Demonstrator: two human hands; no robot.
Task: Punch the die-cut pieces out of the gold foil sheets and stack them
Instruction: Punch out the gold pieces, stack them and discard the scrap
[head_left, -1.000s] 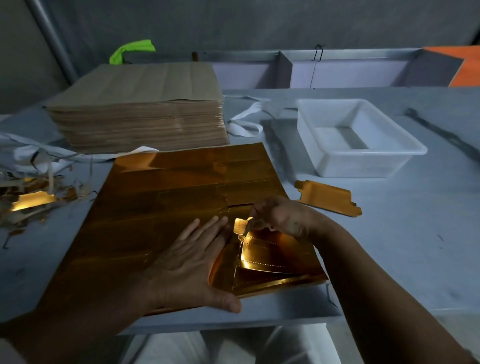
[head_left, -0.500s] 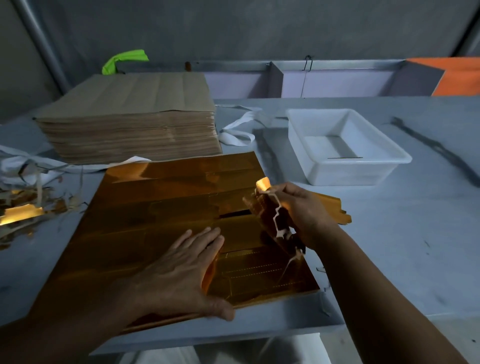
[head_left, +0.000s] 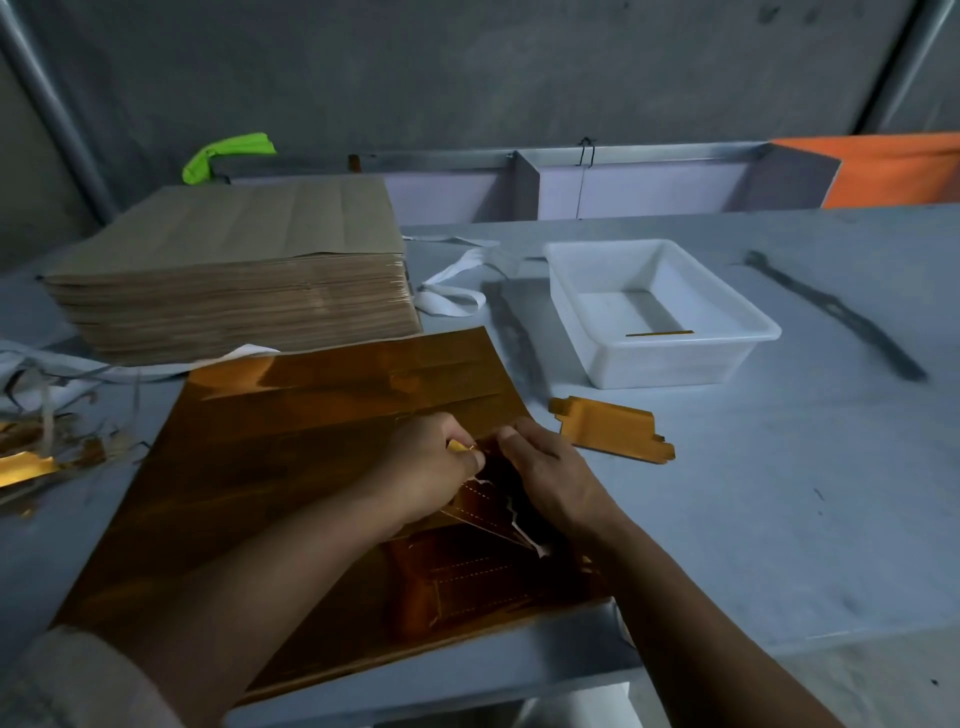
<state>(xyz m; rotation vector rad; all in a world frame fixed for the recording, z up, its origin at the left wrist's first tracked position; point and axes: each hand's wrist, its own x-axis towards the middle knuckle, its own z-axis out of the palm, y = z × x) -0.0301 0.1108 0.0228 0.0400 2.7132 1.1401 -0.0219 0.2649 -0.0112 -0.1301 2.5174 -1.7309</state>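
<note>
At centre of the head view, over the gold foil sheets (head_left: 291, 467), my left hand (head_left: 423, 470) and right hand (head_left: 550, 475) each pinch a partly freed die-cut piece (head_left: 483, 506). One punched piece (head_left: 608, 431) lies on the table (head_left: 779, 493), near the white tray (head_left: 727, 364).

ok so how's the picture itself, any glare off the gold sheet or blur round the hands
Head view: dim, cool light, with a dull orange glare band along the far edge of the gold foil sheet; left hand and right hand, pinching the die-cut piece, look soft, the near sleeve blurrier; wide-angle bowing shows at the frame edges.
</note>
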